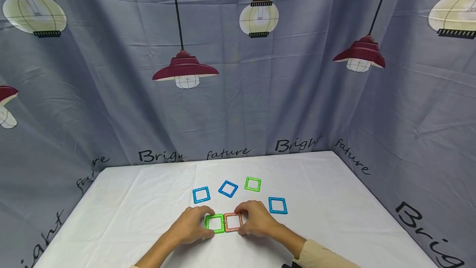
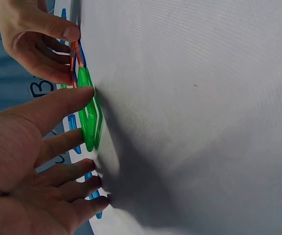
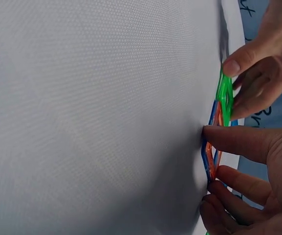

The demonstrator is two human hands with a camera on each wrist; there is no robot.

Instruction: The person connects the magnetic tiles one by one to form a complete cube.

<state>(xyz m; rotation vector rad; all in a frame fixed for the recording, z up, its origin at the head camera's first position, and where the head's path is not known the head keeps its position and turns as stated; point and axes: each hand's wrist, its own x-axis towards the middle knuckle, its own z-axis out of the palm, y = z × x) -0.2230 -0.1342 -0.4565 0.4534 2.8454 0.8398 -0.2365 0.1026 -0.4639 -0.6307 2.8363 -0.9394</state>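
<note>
A green square frame tile (image 1: 215, 223) and an orange square frame tile (image 1: 233, 222) lie edge to edge on the white table. My left hand (image 1: 192, 224) pinches the green tile at its left side between thumb and index finger. On the orange tile's right side, my right hand (image 1: 257, 219) does the same. Seen edge-on in the right wrist view, a blue layer (image 3: 204, 155) lies beneath the orange tile (image 3: 218, 159). A second green edge shows under the green tile (image 2: 88, 117) in the left wrist view. The other fingers of both hands are spread loosely.
Behind the hands lie a blue square tile (image 1: 201, 195) on the left, another blue tile (image 1: 228, 189) turned askew, and a green tile (image 1: 253, 184). A third blue tile (image 1: 277, 205) is beyond the right hand. A grey printed curtain (image 1: 238, 106) surrounds the white-covered table (image 1: 334, 226).
</note>
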